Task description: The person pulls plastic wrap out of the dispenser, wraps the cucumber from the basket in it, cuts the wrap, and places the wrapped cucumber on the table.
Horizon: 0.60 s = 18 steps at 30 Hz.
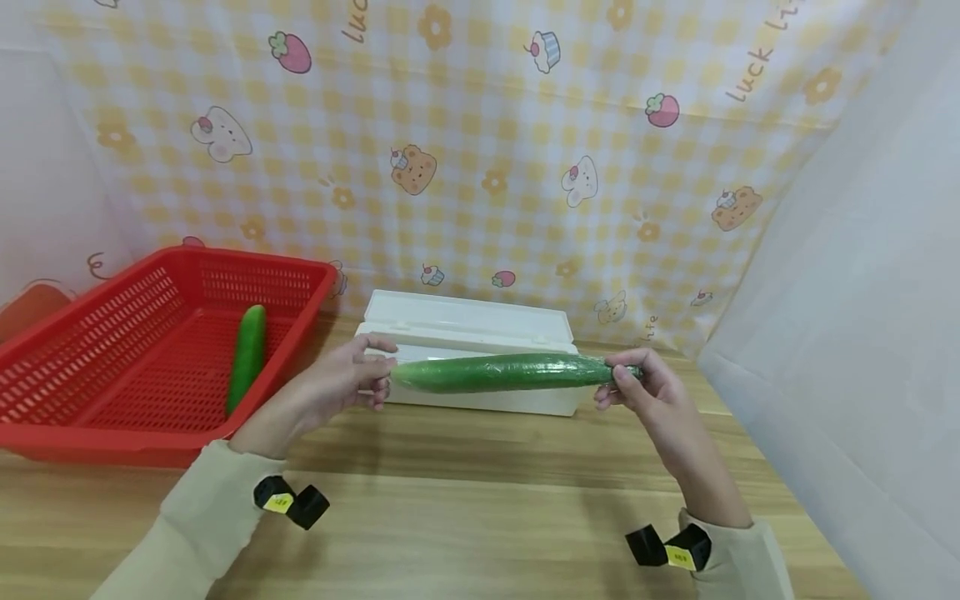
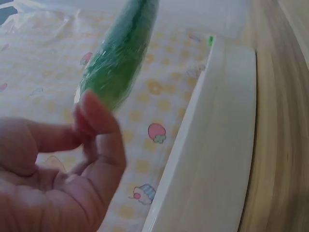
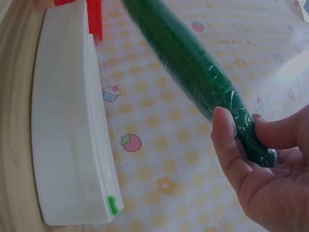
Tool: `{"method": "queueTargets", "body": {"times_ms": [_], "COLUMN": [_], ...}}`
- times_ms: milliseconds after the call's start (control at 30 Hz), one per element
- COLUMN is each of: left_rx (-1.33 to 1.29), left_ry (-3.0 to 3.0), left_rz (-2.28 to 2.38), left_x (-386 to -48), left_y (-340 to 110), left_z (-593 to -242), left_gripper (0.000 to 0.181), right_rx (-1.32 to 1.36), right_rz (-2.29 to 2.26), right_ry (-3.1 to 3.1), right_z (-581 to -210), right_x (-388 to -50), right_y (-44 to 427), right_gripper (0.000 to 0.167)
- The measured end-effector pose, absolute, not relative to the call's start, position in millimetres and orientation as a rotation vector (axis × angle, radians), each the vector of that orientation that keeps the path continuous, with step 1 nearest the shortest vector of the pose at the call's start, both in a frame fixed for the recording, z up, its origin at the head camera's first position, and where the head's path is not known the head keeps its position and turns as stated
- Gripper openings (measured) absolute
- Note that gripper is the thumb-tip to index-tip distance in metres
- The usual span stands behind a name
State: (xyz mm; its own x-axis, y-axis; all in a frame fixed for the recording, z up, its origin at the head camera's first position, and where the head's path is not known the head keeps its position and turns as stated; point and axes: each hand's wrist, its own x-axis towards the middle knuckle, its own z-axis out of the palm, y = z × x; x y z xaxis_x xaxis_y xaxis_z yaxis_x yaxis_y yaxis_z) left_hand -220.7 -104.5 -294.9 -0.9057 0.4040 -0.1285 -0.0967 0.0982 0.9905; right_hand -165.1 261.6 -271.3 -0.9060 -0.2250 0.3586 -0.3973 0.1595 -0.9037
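A cucumber wrapped in clear film (image 1: pixel 502 372) is held level above the table, in front of a long white box (image 1: pixel 487 400). My right hand (image 1: pixel 660 400) grips its dark end; in the right wrist view thumb and fingers (image 3: pixel 270 169) close round the wrapped cucumber (image 3: pixel 193 67). At the paler end is my left hand (image 1: pixel 337 387), and in the left wrist view its curled thumb and fingers (image 2: pixel 104 140) pinch at the tip of the film-covered cucumber (image 2: pixel 120 58).
At the left stands a red perforated basket (image 1: pixel 142 446) with an unwrapped cucumber (image 1: pixel 247 358) inside. The white box's lid (image 1: pixel 468 317) is raised at the back. Behind hangs a yellow checked cloth (image 1: pixel 487 167), and a white sheet (image 1: pixel 847 333) borders the right side.
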Motion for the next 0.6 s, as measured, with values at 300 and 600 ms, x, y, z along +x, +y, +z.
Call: {"method": "queueTargets", "body": {"times_ms": [300,600], "left_rx": [0.469,0.4], "left_ry": [1.958,2.089], "left_rz": [1.641,1.74], "left_x": [-219.5,-216.9], "left_y": [-103.7,-105.4], "left_z": [-298.2,-293.1], "left_gripper": [0.038,0.021], "right_rx": [0.553,0.397], "right_rz": [1.816,1.922], "right_ry": [-2.285,-2.354], "right_z": [-267.7,-267.4], "right_x": [-165.9,-166.7], "right_y": [255.8,259.5], "right_gripper": [0.022,0.038]}}
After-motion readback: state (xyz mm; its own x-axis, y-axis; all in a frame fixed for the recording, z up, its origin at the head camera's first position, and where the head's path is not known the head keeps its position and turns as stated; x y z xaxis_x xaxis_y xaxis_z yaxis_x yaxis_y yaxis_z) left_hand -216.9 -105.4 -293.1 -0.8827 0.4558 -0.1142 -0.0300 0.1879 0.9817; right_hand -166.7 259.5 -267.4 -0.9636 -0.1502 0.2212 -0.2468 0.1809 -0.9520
